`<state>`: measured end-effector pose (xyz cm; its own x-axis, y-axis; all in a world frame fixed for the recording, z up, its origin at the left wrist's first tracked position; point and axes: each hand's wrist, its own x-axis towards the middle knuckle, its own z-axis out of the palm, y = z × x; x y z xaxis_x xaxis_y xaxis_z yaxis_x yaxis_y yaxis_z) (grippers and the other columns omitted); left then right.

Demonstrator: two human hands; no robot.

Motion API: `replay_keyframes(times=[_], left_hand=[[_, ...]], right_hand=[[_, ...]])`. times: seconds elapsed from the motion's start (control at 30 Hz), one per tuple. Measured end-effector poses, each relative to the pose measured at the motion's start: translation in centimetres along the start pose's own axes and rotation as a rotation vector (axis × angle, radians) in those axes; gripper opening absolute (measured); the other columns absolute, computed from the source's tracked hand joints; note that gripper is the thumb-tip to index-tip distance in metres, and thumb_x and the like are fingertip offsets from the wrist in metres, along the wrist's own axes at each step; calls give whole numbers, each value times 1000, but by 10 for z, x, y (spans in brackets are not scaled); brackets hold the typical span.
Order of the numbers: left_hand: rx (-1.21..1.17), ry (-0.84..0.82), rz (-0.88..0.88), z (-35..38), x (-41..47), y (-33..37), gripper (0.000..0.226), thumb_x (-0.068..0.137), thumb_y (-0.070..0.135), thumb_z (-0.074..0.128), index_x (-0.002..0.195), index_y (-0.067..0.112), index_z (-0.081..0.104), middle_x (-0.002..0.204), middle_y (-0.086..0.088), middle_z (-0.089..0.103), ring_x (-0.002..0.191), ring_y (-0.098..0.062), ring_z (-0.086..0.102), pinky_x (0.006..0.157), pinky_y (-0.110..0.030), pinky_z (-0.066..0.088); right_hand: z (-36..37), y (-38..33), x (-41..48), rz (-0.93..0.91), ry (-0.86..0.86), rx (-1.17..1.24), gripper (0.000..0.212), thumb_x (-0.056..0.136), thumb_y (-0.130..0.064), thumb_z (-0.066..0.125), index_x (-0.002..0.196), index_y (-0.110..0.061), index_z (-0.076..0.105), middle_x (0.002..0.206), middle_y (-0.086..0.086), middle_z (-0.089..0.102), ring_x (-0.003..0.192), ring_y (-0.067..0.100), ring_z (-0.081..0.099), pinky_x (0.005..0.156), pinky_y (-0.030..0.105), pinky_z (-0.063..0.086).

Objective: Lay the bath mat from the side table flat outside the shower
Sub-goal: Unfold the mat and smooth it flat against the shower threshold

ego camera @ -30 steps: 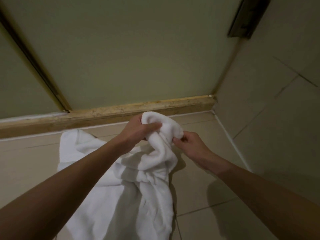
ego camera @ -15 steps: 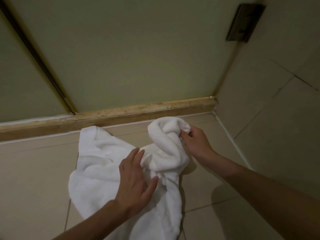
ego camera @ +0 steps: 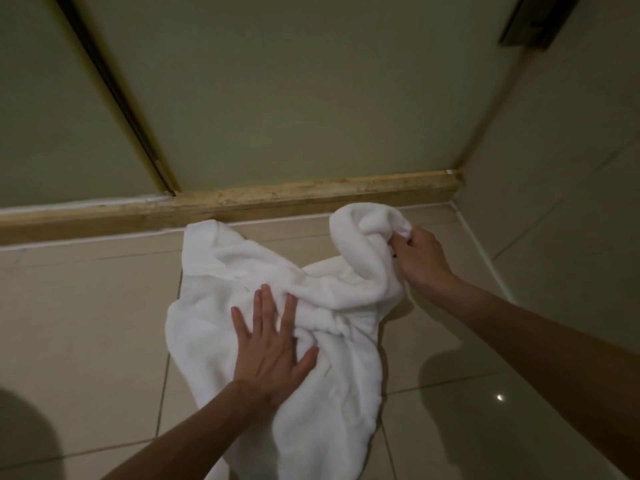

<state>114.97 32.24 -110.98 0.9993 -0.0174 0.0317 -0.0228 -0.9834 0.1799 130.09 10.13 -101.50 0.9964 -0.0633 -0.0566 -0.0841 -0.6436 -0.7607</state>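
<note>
Beige floor tiles [ego camera: 86, 306] run up to a low, yellowish kerb [ego camera: 277, 199] along the far edge of the floor. Pale shower panels [ego camera: 294, 98] rise above the kerb, split by a dark slanted frame strip [ego camera: 121, 95]. A tiled wall [ego camera: 571, 202] closes off the floor's right edge.

The white bath mat [ego camera: 214, 271] lies on the floor in front of the kerb, toward the far right corner. It is crumpled rather than flat. Its far left corner touches the foot of the kerb, folds bunch up across its middle, and its near end runs out past the bottom of my view.

My left hand [ego camera: 270, 355] rests palm down on the middle of the mat, fingers straight and spread, pressing the cloth to the tiles and gripping nothing. My right hand [ego camera: 420, 259] has its fingers curled around the mat's far right part. It holds a rolled hump of cloth up off the floor, just beside the kerb and near the right wall.

A dark fitting [ego camera: 536, 22] sits at the top right where panel meets wall, possibly a hinge. The light is too dim for me to be sure.
</note>
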Motion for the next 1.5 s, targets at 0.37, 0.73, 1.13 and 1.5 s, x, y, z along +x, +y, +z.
replay_keyframes(times=[0.37,0.73,1.13,1.5], left_hand=[[10,-52,-43,0,1,-28,89,80,79,18,149,31,-13,157,-17,-15,145,-32,-11,110,-65,-8],[-334,95,80,-33,9,-7,70,86,56,28,145,21,17,157,-16,14,145,-27,6,115,-56,-4],[-687,-105,134,-138,130,86,56,73,43,75,119,17,58,106,1,66,98,-16,62,77,-27,47],[-690,85,241,-134,118,59,21,77,9,73,78,25,59,72,15,57,68,0,52,58,-10,34]], right_hand=[[-12,-1,11,45,109,-102,36,96,-25,38,109,-1,61,112,21,63,105,35,58,82,34,44],[-2,-15,-5,-26,-58,264,31,93,-26,52,77,1,53,70,8,55,68,14,48,61,31,35],[-12,-25,-17,-255,-88,253,5,85,-16,66,83,-13,69,79,2,69,75,15,62,67,34,49],[-7,-26,-20,-287,-192,244,7,85,-2,63,90,-6,67,85,3,68,82,15,63,79,29,51]])
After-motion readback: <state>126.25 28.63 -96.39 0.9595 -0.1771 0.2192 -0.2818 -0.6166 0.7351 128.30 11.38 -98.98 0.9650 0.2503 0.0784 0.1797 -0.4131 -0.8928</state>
